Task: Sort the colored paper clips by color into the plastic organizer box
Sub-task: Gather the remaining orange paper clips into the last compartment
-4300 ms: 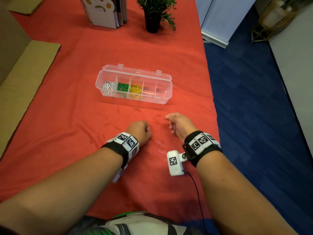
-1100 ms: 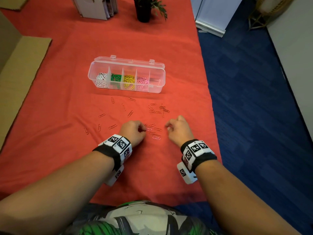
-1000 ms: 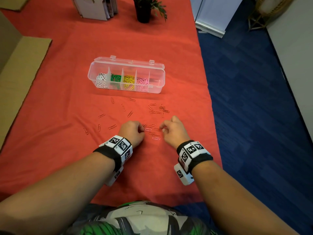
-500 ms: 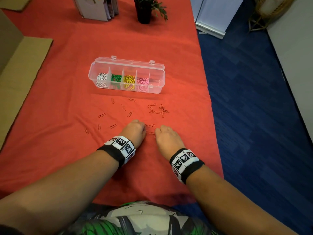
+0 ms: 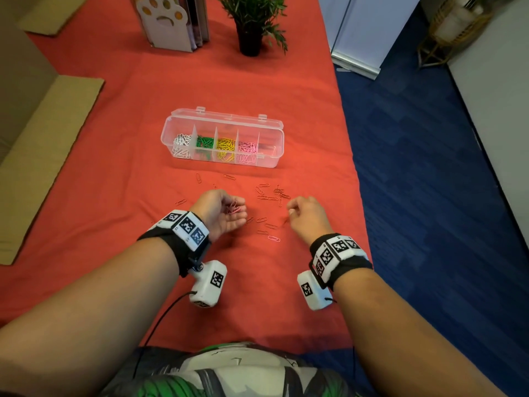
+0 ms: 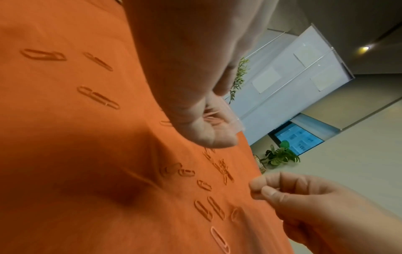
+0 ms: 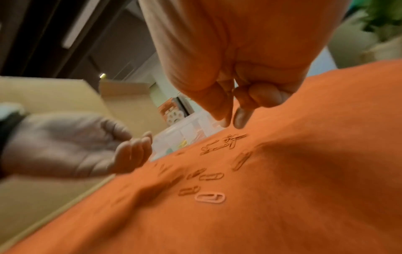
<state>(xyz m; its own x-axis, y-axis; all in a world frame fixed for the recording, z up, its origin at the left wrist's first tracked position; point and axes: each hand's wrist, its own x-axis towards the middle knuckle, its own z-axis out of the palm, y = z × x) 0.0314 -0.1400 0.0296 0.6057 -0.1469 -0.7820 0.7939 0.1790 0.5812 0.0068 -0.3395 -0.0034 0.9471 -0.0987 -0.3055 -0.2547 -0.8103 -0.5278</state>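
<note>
pink wire paper clips [image 5: 234, 208] now lie in my upturned, loosely cupped left hand [image 5: 221, 213] instead of under a fist, right hand [image 5: 307, 214] pinching nothing visible over orange ones on red cloth [image 5: 120, 213], clear plastic organizer box [image 5: 270, 159] next.
</note>
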